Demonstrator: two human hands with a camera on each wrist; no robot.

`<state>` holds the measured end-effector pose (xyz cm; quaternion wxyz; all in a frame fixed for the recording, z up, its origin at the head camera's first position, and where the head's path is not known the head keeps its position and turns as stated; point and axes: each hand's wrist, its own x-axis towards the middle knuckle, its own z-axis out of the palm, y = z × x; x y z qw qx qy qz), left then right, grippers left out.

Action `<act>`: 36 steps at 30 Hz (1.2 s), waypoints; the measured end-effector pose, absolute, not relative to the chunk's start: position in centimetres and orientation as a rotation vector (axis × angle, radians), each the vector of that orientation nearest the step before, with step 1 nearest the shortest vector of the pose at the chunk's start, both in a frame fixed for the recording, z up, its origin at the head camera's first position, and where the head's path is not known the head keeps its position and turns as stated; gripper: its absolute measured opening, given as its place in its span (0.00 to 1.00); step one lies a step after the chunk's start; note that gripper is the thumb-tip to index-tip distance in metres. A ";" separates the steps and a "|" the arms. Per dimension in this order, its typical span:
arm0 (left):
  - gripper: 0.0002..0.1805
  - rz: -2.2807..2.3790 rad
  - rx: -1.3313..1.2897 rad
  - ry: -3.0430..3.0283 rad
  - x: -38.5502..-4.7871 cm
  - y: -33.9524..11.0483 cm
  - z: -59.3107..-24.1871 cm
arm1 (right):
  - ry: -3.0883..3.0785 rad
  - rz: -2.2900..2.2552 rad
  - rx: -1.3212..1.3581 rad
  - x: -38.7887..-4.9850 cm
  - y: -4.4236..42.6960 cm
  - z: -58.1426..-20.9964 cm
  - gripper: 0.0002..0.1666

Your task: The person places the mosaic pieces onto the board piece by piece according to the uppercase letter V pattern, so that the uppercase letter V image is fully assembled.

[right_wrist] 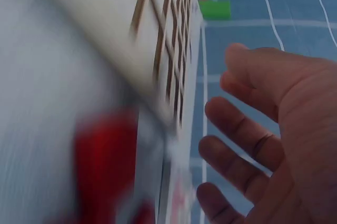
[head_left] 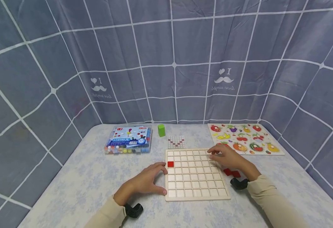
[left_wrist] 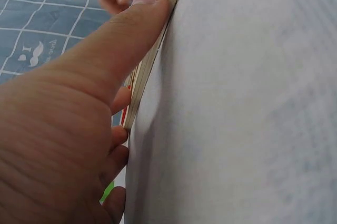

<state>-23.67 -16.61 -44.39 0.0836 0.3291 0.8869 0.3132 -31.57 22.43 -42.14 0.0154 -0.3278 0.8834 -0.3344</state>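
A wooden grid board [head_left: 196,199] lies flat on the table, its shallow squares bare wood apart from one red square tile [head_left: 170,164] near its left edge. My left hand [head_left: 146,180] rests against the board's left side, thumb at the near corner and fingers farther up the edge. In the left wrist view the thumb [left_wrist: 142,13] touches the board's rim. Over the far right corner hovers my right hand [head_left: 226,156], fingers loosely bent, with nothing seen between them in the right wrist view. Several red tiles [head_left: 236,174] lie right of the board, under the right wrist.
Behind the board lies a small pattern card [head_left: 176,142] with a red V of squares. A green block [head_left: 161,130] stands beside it. At the back left is a clear box [head_left: 128,139] of colourful pieces; at the back right, a fruit puzzle board [head_left: 249,139]. Gridded curtains surround the table.
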 end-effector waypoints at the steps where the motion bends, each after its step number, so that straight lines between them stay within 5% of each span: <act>1: 0.33 0.931 0.977 2.652 -23.7 -16.7 -44.3 | 2.764 -1.027 -0.994 -31.3 23.3 -42.0 0.15; 13: 0.33 0.947 0.977 2.648 -23.8 -17.1 -43.8 | 3.014 -0.866 -0.889 -29.5 30.2 -43.0 0.17; 36: 0.32 0.965 0.952 2.621 -23.4 -16.6 -44.1 | 3.052 -0.723 -0.672 -29.6 31.2 -44.0 0.17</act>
